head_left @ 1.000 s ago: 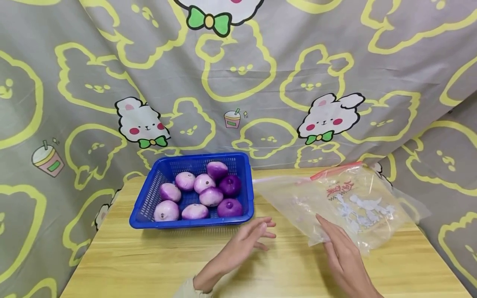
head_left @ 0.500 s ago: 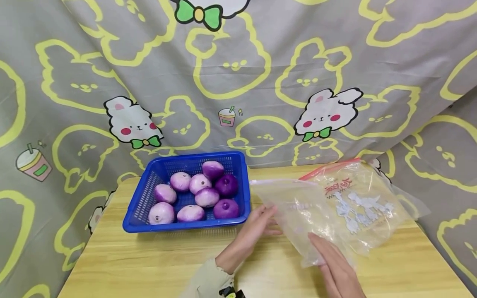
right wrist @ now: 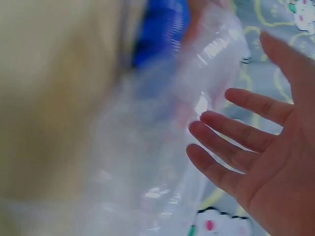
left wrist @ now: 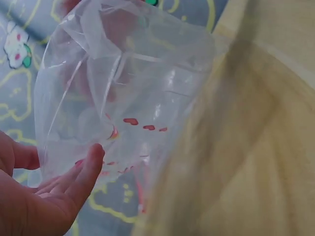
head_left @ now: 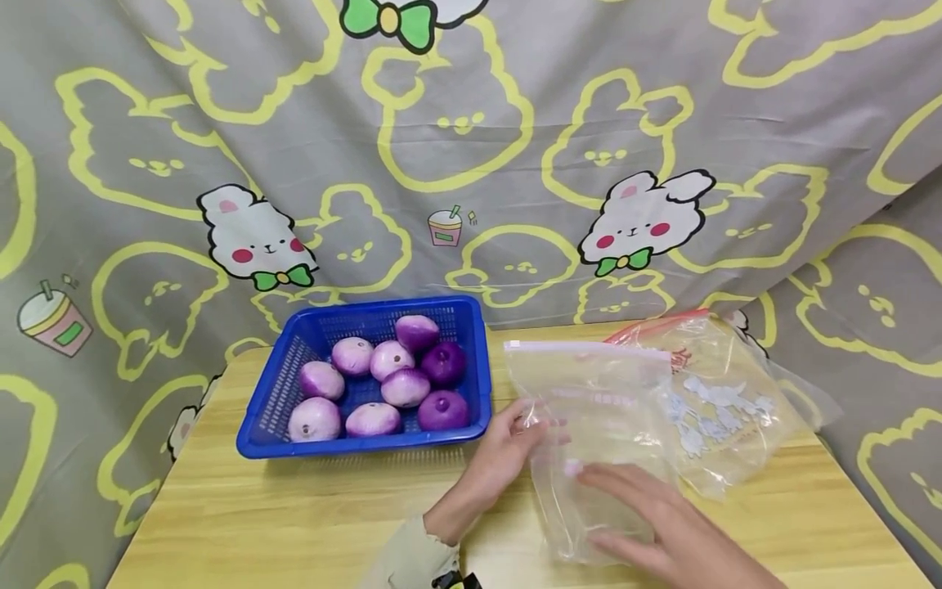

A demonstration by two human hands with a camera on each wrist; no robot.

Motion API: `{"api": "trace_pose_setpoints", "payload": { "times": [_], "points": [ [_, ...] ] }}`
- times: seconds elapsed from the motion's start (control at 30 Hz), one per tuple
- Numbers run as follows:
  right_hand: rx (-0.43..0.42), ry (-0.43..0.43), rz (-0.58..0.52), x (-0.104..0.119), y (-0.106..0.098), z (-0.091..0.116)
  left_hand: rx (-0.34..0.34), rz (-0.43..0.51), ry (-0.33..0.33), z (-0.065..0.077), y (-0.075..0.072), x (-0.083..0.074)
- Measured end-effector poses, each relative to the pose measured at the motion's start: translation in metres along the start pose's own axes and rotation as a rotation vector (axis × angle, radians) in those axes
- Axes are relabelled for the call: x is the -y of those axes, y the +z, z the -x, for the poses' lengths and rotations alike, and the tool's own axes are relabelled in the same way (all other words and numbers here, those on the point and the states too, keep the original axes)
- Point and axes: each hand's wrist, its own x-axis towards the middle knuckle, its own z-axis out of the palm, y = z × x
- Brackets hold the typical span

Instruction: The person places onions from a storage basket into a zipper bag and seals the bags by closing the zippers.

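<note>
A clear zip-top bag [head_left: 603, 393] with a pale zip strip along its top hangs in front of me, over the table. My left hand [head_left: 504, 458] holds its left edge, and some fingers show through the plastic. In the left wrist view the left hand [left wrist: 54, 191] has its fingers along the bag [left wrist: 118, 88]. My right hand [head_left: 662, 523] is in front of the bag's lower right part, fingers spread. Seen from the right wrist, that hand [right wrist: 266, 147] has straight, separated fingers beside the plastic, gripping nothing.
A blue plastic basket [head_left: 253, 446] with several purple onions [head_left: 373, 420] stands at the left of the wooden table [head_left: 294, 523]. Another clear bag [head_left: 758, 442] with a red zip and white dinosaur-like prints lies at the right. A patterned curtain [head_left: 471, 147] hangs behind.
The zip-top bag has come off the printed bag toward the middle and turned more upright. My left hand has reached its left edge. My right hand has left the bag's lower corner and spread its fingers.
</note>
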Motion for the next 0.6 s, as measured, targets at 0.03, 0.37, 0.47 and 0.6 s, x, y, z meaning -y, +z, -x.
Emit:
{"api": "trace_pose_setpoints", "payload": {
  "times": [0.03,0.37,0.47,0.6],
  "points": [
    [-0.011,0.016,0.016,0.002,-0.007,-0.007,0.001,-0.018,0.018,0.001,0.0,-0.003],
    [-0.334,-0.173,0.033,0.022,-0.056,-0.094,0.009,-0.047,0.152,0.01,-0.012,-0.027],
    [-0.445,-0.184,-0.051,0.022,-0.059,-0.11,0.012,-0.066,0.181,0.012,-0.014,-0.032],
    [-0.534,-0.159,-0.107,0.018,-0.057,-0.122,-0.004,-0.08,0.198,0.013,-0.015,-0.038]
  ]
}}
